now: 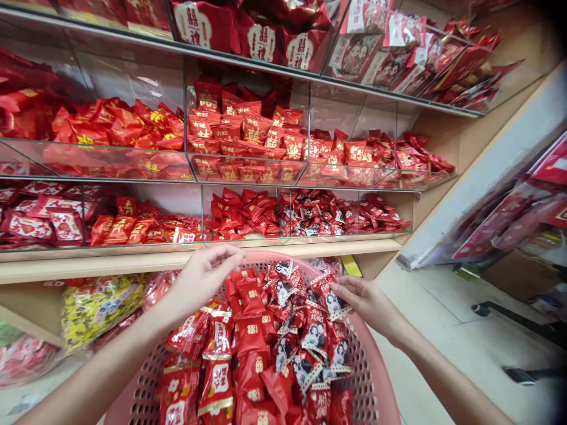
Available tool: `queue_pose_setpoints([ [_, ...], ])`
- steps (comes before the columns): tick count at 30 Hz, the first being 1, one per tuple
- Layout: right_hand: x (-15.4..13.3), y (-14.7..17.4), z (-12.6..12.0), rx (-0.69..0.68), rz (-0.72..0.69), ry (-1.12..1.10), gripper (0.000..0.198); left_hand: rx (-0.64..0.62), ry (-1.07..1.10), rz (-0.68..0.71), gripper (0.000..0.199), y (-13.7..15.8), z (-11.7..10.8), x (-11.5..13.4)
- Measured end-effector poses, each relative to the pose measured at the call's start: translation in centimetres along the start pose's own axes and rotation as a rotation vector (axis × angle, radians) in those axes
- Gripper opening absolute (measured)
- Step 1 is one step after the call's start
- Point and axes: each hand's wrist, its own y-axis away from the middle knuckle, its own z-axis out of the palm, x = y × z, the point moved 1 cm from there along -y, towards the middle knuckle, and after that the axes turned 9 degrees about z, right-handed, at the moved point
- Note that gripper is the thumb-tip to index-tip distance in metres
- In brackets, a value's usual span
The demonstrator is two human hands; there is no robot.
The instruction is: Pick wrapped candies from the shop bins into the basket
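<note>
A pink perforated plastic basket [381, 378] sits below the shelves, filled with small wrapped candy packets in groups. Plain red packets [252, 333] lie in its middle, packets with couple cartoons [315, 330] on the right, and larger red-and-gold packets [218, 378] on the left. My left hand [212, 270] hovers over the basket's far left rim, fingers loosely bent and apart from the thumb, with nothing visible in them. At the right rim, my right hand [370, 304] has its fingertips on a cartoon candy packet [330, 294]; part of its grip is hidden.
Clear-fronted shelf bins [248, 162] hold red packets in several compartments. A wooden shelf edge [146, 260] runs right behind the basket. Under it lies a bag of yellow packets [104, 310]. To the right are tiled floor [436, 307] and a black chair base [518, 321].
</note>
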Motion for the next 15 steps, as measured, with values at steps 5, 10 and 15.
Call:
queue_pose_setpoints([
  [5,0.8,-0.6,0.8,0.041,-0.103,0.164,0.038,0.037,-0.037,-0.04,0.025,0.8,-1.4,-1.2],
  [10,0.0,0.1,1.2,0.145,-0.096,0.563,0.031,0.065,-0.082,-0.089,0.03,2.3,-2.9,-2.9],
  [15,-1.3,0.0,0.5,0.246,-0.079,0.67,0.025,0.109,-0.131,-0.2,0.035,4.6,-5.1,-4.4],
])
